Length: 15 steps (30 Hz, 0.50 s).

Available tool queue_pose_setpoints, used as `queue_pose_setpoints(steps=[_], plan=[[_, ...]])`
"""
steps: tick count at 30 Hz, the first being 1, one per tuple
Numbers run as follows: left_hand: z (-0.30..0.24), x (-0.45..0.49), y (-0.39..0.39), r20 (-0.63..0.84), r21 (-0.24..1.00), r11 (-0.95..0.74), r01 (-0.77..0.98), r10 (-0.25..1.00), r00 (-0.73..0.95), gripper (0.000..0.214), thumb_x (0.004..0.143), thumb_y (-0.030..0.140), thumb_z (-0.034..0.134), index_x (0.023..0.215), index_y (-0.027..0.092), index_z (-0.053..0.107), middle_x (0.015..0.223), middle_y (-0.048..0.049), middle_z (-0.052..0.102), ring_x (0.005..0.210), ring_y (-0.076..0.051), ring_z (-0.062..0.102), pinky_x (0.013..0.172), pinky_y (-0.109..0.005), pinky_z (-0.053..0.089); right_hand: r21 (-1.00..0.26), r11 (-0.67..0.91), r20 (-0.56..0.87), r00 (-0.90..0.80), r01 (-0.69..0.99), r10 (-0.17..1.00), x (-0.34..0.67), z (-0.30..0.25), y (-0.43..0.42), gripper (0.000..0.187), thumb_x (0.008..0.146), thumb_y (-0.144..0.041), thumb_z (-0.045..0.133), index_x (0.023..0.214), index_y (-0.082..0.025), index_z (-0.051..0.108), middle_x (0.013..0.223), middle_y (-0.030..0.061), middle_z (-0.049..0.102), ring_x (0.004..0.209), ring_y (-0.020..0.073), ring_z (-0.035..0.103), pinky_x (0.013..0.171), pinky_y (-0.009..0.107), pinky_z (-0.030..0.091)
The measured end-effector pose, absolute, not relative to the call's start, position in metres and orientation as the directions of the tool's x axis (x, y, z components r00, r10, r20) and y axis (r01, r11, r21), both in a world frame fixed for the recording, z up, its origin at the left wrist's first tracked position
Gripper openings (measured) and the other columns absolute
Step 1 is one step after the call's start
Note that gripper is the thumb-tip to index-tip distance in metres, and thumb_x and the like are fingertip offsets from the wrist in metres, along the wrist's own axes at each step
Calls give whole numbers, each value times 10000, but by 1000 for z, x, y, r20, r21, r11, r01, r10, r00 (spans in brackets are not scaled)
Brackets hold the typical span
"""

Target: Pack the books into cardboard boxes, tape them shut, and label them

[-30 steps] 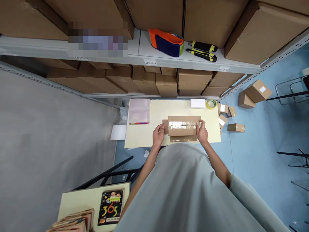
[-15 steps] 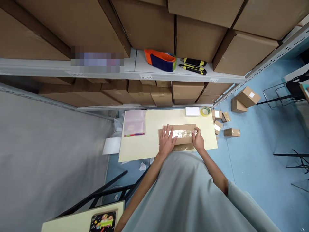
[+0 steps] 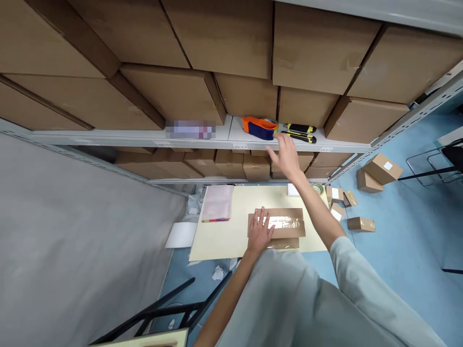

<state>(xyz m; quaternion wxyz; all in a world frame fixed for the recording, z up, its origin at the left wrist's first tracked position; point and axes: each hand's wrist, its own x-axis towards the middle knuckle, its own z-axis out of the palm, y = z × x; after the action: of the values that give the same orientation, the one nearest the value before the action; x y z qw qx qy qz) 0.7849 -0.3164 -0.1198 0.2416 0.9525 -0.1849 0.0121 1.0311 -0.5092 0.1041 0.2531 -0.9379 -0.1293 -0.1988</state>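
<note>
A flat brown cardboard box (image 3: 285, 225) with shiny clear tape along its top lies on the pale yellow table (image 3: 231, 236). My left hand (image 3: 261, 230) rests flat on the box's left end, fingers spread. My right hand (image 3: 287, 155) is raised toward the grey shelf (image 3: 202, 140), fingers apart and holding nothing. It is just below and right of an orange and blue tape dispenser (image 3: 258, 127). Two yellow and black utility knives (image 3: 300, 133) lie on the shelf right of the dispenser.
Large cardboard boxes fill the shelves above and below. A pink plastic sleeve (image 3: 217, 209), a white pad (image 3: 292, 190) and a tape roll (image 3: 319, 188) sit on the table. Small boxes (image 3: 361, 223) lie on the blue floor at right. A black metal frame (image 3: 170, 308) stands at lower left.
My right hand left the box's right end and rose toward the shelf by the tape dispenser. My left hand stays flat on the box. The view tilted upward.
</note>
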Motion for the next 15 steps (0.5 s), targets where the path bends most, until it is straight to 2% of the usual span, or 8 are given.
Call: queue_pose_setpoints(steps=[3, 7, 11, 15], plan=[[-118, 785, -317, 103, 442, -821, -361, -353, 930, 674, 1111, 444, 484, 1744, 223, 413, 1847, -122, 246, 1735, -400, 127, 1366, -675, 280, -351, -855, 360, 898, 381, 253, 1107, 123, -487, 580, 1169, -549, 432, 1494, -85, 553, 1497, 254, 609, 1456, 373, 557, 1261, 592, 427], [-119, 784, -318, 107, 415, -835, -361, -349, 931, 672, 1112, 452, 475, 1742, 227, 418, 1847, -120, 249, 1731, -406, 154, 1355, -673, 305, -239, -945, 137, 971, 223, 194, 1149, 121, -469, 603, 1102, -503, 633, 1391, 26, 622, 1417, 319, 670, 1414, 409, 601, 1259, 593, 418], [-123, 782, -318, 140, 371, -851, -373, -345, 928, 657, 1111, 451, 484, 1728, 229, 446, 1844, -115, 267, 1727, -399, 186, 1349, -646, 340, -226, -964, 71, 990, 136, 123, 1155, 123, -458, 623, 1054, -551, 692, 1367, -13, 677, 1386, 307, 715, 1371, 401, 662, 1228, 588, 451], [-126, 782, -315, 153, 312, -867, -388, -357, 922, 650, 1114, 460, 477, 1715, 213, 470, 1843, -115, 277, 1722, -397, 204, 1343, -613, 373, -238, -968, -14, 996, 84, 90, 1148, 139, -451, 567, 1020, -546, 746, 1311, -60, 732, 1332, 278, 760, 1315, 372, 718, 1164, 513, 520]])
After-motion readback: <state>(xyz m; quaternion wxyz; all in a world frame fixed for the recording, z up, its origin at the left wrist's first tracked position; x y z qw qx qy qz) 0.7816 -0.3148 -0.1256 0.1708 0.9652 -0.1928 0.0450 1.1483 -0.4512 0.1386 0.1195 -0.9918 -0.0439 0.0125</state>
